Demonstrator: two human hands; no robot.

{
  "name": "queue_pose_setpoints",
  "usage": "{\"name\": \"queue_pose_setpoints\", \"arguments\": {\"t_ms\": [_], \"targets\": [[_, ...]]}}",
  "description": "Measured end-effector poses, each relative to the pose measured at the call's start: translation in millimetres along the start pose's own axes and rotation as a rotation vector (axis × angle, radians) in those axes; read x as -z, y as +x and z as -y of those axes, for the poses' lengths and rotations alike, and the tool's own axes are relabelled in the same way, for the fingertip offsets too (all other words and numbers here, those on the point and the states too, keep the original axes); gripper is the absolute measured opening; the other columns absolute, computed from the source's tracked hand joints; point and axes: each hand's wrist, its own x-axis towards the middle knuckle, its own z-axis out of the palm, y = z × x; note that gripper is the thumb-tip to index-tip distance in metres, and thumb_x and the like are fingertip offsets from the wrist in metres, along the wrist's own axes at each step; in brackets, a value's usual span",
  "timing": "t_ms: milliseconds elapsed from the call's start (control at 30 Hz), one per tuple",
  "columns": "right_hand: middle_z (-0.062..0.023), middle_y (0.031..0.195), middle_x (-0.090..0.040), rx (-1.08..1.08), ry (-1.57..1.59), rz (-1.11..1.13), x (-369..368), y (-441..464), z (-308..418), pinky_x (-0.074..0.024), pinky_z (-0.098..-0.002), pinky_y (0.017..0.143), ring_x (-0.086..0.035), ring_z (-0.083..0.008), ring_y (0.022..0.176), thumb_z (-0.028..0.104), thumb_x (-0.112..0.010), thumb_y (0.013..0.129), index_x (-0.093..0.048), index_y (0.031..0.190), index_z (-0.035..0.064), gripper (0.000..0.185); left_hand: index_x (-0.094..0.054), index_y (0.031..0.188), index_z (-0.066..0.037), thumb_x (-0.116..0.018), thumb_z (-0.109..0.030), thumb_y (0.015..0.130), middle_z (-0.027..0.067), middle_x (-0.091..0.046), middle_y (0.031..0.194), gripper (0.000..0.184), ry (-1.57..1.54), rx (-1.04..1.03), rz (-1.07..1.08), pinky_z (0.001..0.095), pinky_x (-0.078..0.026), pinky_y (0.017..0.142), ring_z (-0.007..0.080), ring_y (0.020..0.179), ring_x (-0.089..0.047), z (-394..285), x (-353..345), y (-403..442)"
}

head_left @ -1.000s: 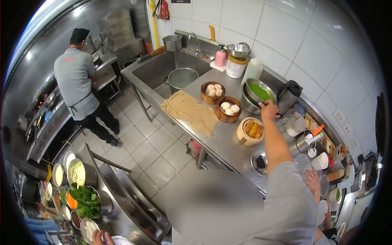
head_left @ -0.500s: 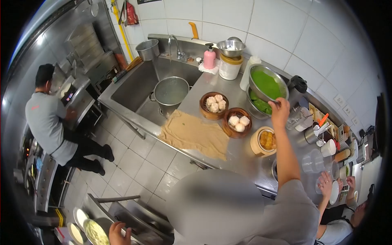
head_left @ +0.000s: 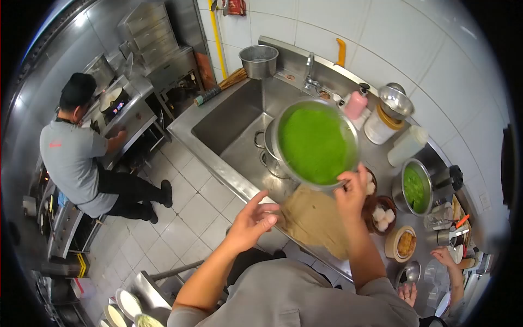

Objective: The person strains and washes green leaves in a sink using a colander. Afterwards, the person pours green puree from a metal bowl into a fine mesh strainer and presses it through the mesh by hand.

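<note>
My right hand (head_left: 354,185) grips the near rim of a round metal bowl (head_left: 353,143) holding bright green puree (head_left: 314,143). The bowl is held over the sink's right side, hiding most of a metal pot (head_left: 274,163) in the sink. My left hand (head_left: 251,222) is open, fingers apart, below and left of the bowl and not touching it. Under my right wrist lies a tan cloth (head_left: 313,218) on the counter's front edge. Beside my right forearm, two dumpling steamers are partly hidden; white buns (head_left: 383,217) show in the nearer one.
A second metal bowl with green leaves (head_left: 414,188) stands on the right. A wooden steamer (head_left: 400,243) holds orange-brown food. Behind the sink (head_left: 220,117) are a faucet (head_left: 310,76) and a pink soap bottle (head_left: 357,102). A person (head_left: 81,158) works at the left stove; another person's hands (head_left: 444,256) are at right.
My right hand has lifted the bowl of green puree off the leaf bowl and carried it left over the sink. My left hand has come up from the lower left. The view has shifted.
</note>
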Motion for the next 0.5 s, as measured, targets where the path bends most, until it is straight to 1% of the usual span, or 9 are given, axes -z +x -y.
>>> {"name": "queue_pose_setpoints", "arguments": {"t_ms": [67,100,167,233,300,367,400,433,500], "targets": [[-0.0264,0.154,-0.04,0.084,-0.257,0.124,-56,-1,11,-0.0537,-0.0411,0.1,-0.062,-0.0333,0.127,-0.01,-0.068,0.078,-0.069,0.106,0.0086,0.033,-0.048,0.147,0.002,-0.068,-0.033,0.104,0.0181,-0.064,0.132,0.059,-0.478,0.268,0.101,0.0359,-0.061,0.084,0.0268,0.114,-0.069,1,31,47],[-0.0264,0.154,-0.04,0.071,-0.265,0.114,-88,5,19,-0.0537,-0.0411,0.1,-0.062,-0.0333,0.127,-0.01,-0.068,0.078,-0.069,0.106,0.0086,0.033,-0.048,0.147,0.002,-0.068,-0.033,0.104,0.0181,-0.064,0.132,0.059,-0.474,0.279,0.114,0.0359,-0.061,0.084,0.0268,0.114,-0.069,3,48,72],[-0.0258,0.154,-0.042,0.188,-0.034,0.182,-150,14,35,-0.0525,-0.0393,0.1,-0.064,-0.0324,0.123,-0.007,-0.075,0.08,-0.068,0.102,0.0082,0.028,-0.051,0.144,0.002,-0.065,-0.031,0.105,0.0179,-0.064,0.133,0.052,-0.668,0.488,0.022,0.0353,-0.063,0.08,0.0271,0.11,-0.07,11,85,120],[-0.0258,0.155,-0.042,0.161,-0.062,0.206,-210,22,14,-0.0523,-0.0422,0.101,-0.063,-0.0349,0.126,0.0,-0.078,0.082,-0.068,0.11,0.0092,0.032,-0.051,0.138,0.01,-0.059,-0.008,0.099,0.0222,-0.064,0.129,0.044,-0.57,0.557,-0.084,0.0353,-0.066,0.073,0.0315,0.104,-0.073,32,138,165],[-0.0257,0.156,-0.043,0.143,-0.094,0.239,-253,35,-12,-0.0522,-0.045,0.103,-0.062,-0.0374,0.128,0.007,-0.082,0.083,-0.067,0.119,0.0102,0.038,-0.052,0.136,0.011,-0.054,-0.001,0.095,0.0237,-0.065,0.127,0.043,-0.446,0.587,-0.203,0.0352,-0.067,0.074,0.0337,0.104,-0.073,41,183,203],[-0.0196,0.162,-0.038,-0.068,-0.332,0.48,-289,54,-38,-0.0499,-0.049,0.109,-0.059,-0.0399,0.132,0.021,-0.084,0.086,-0.056,0.141,0.0159,0.062,-0.053,0.13,0.016,-0.052,0.0,0.094,0.0267,-0.068,0.116,0.039,-0.297,0.47,-0.258,0.0358,-0.068,0.07,0.0338,0.091,-0.075,46,224,239],[-0.0141,0.163,-0.041,-0.049,-0.625,0.548,-304,61,-62,-0.0511,-0.0466,0.108,-0.058,-0.0372,0.135,0.036,-0.083,0.086,-0.043,0.155,0.0179,0.082,-0.031,0.153,0.008,-0.05,0.004,0.093,0.0292,-0.061,0.133,0.064,-0.062,0.508,-0.161,0.0404,-0.065,0.085,0.0382,0.11,-0.071,46,255,258],[-0.0141,0.163,-0.041,-0.07,-0.626,0.536,-315,62,-91,-0.0511,-0.0466,0.108,-0.058,-0.0372,0.135,0.036,-0.083,0.086,-0.043,0.155,0.0179,0.082,-0.031,0.153,0.008,-0.05,0.004,0.093,0.0292,-0.061,0.133,0.064,-0.049,0.517,-0.143,0.0404,-0.065,0.085,0.0382,0.11,-0.071,50,275,275],[-0.0181,0.155,-0.05,-0.241,-1.061,0.614,-326,62,-135,-0.0547,-0.0447,0.102,-0.062,-0.0366,0.129,0.055,-0.074,0.09,-0.054,0.148,0.0115,0.075,-0.011,0.162,0.004,-0.051,0.003,0.092,0.0327,-0.061,0.135,0.081,0.456,0.187,-0.169,0.0446,-0.056,0.101,0.0422,0.119,-0.067,56,304,300]]}}
